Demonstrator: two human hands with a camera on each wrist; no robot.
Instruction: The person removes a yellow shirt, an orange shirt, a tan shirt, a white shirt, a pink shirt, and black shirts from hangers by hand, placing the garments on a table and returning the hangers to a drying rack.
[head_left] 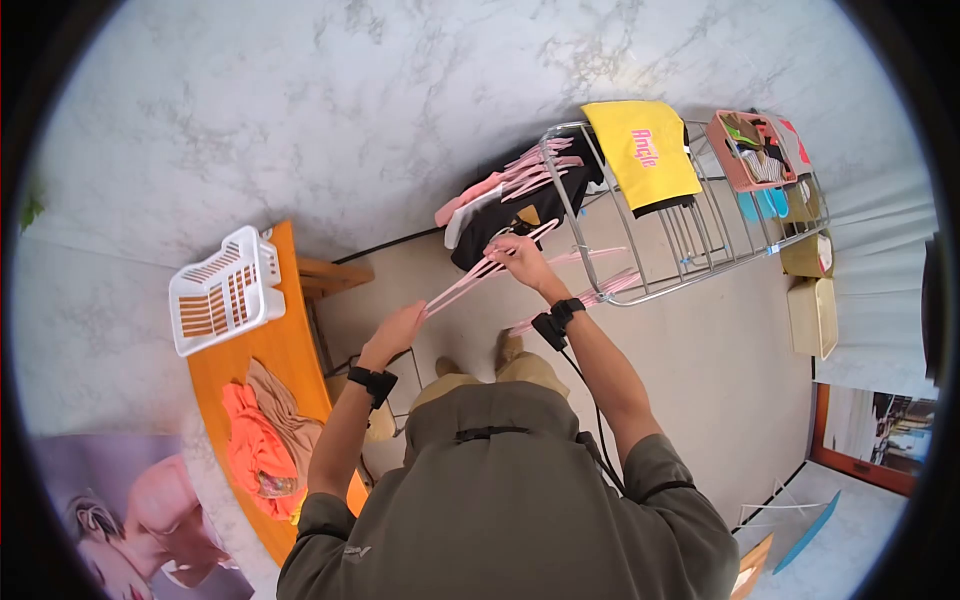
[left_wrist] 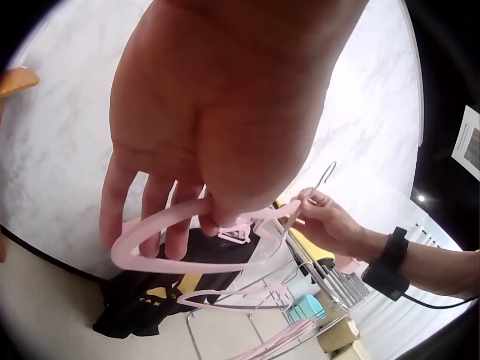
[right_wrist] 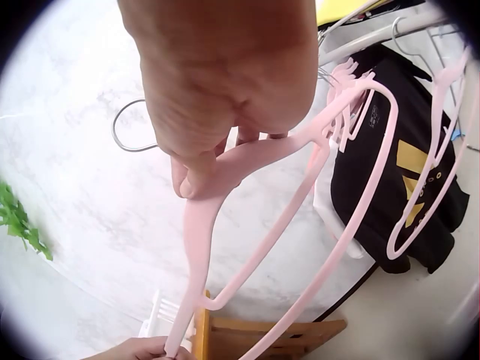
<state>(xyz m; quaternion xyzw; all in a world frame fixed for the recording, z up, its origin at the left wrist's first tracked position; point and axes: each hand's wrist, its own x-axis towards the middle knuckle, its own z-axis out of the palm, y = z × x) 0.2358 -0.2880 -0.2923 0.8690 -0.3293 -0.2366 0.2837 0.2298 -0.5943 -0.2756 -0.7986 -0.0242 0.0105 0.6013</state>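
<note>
A pink hanger (right_wrist: 201, 232) with a metal hook is stretched between both hands, and no garment is on it. My right hand (head_left: 518, 258) pinches it at the neck below the hook. At the opposite side, my left hand (head_left: 400, 328) holds the rounded end of the hanger between thumb and fingers. Just beyond, a black garment with yellow print (right_wrist: 364, 176) hangs beside pink and white garments on a metal drying rack (head_left: 575, 215). Another pink hanger (right_wrist: 439, 142) hangs bare from the rack, close to the right hand.
A white basket (head_left: 255, 245) and crumpled orange and brown clothes (head_left: 265, 430) lie on the wooden table (head_left: 215, 375) to the left. Over the rack hangs a yellow cloth (head_left: 650, 150); a pink basket of clothes (head_left: 725, 150) sits at its far end. Beige bins (head_left: 812, 315) stand at right.
</note>
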